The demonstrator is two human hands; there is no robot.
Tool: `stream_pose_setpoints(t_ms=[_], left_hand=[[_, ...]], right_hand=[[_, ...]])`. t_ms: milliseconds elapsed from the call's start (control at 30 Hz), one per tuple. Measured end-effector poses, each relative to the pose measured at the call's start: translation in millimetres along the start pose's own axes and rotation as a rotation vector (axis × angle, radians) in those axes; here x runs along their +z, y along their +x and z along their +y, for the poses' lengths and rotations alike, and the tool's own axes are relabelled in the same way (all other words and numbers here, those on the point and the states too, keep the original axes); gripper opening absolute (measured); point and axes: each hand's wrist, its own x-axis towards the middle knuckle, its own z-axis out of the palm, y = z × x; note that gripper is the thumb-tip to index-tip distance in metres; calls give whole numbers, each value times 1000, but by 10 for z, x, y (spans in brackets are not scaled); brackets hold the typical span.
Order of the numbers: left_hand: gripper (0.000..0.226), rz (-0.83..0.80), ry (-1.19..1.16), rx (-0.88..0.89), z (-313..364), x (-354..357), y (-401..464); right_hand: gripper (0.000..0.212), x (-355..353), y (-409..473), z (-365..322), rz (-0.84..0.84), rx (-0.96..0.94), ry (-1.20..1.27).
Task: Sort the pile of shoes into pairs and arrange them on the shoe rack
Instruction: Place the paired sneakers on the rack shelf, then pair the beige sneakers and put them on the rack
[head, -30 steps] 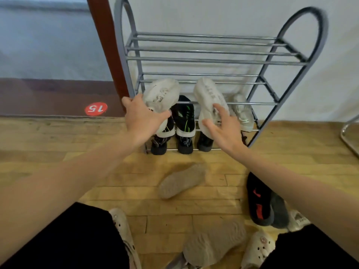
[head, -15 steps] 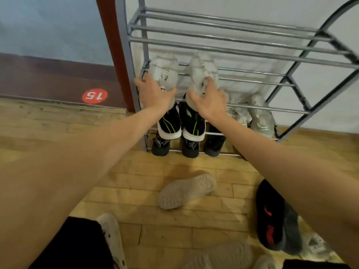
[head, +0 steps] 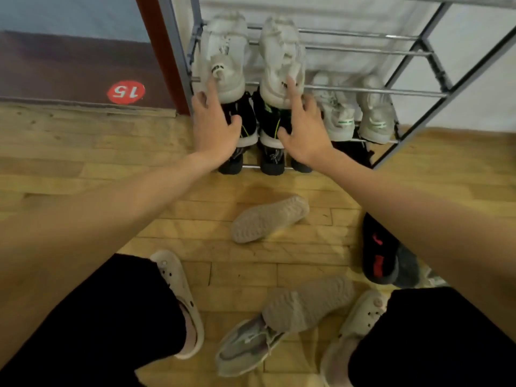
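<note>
You have three pairs on the shoe rack (head: 435, 62) at upper centre, both hands' fingers (head: 213, 88) spread on the white pair (head: 226, 57), while loose shoes (head: 269, 219) litter the floor below

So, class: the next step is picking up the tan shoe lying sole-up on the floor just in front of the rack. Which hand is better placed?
Probably the right hand: the tan shoe lies almost directly below it, while the left hand sits further to the side. Both hands look open.
</note>
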Motion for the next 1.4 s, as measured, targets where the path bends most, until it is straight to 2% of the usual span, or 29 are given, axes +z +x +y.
stream_pose_setpoints(t_ms=[67, 167, 267, 333, 400, 500, 600, 733, 900, 1000, 1100, 1200, 1300, 1400], left_hand=[[84, -21, 17, -14, -60, 70, -256], [78, -117, 104, -92, -206, 235, -706], [55, -307, 147, -141, -442, 412, -1144], [36, -473, 127, -131, -580, 532, -1443], [24, -673, 120, -80, -669, 650, -1736], [26, -984, 191, 96, -724, 798, -2058], [31, -1116, 290, 197, -770, 931, -2134], [31, -1032, 366, 132, -945, 1165, -2021], [65, -854, 501, -117, -1124, 1415, -1783], [94, -792, 565, -208, -1232, 1531, -1648], [105, -786, 563, -275, -1328, 1646, -1546], [106, -799, 579, -272, -1402, 1717, -1494], [91, -743, 596, -201, -1467, 1717, -1509], [84, -702, 544, -159, -1518, 1606, -1517]], right_hand=[[86, 47, -211, 91, -34, -44, -34], [83, 175, -560, 280, -178, -40, -77], [77, 390, -961, 474, -385, 79, -86], [74, 579, -1257, 619, -586, 137, -129], [74, 786, -1562, 821, -803, 156, -207], [86, 1034, -2006, 1164, -1035, 187, -282], [93, 1159, -2333, 1419, -1166, 187, -338], [80, 1256, -2593, 1558, -1104, -50, -537], [92, 1385, -2701, 1519, -1031, -183, -607], [86, 1415, -2720, 1517, -979, -187, -612], [69, 1466, -2777, 1537, -907, -146, -570], [67, 1471, -2767, 1568, -879, -78, -448], [75, 1391, -2666, 1593, -843, 117, -301], [75, 1289, -2532, 1532, -667, 370, -126]])
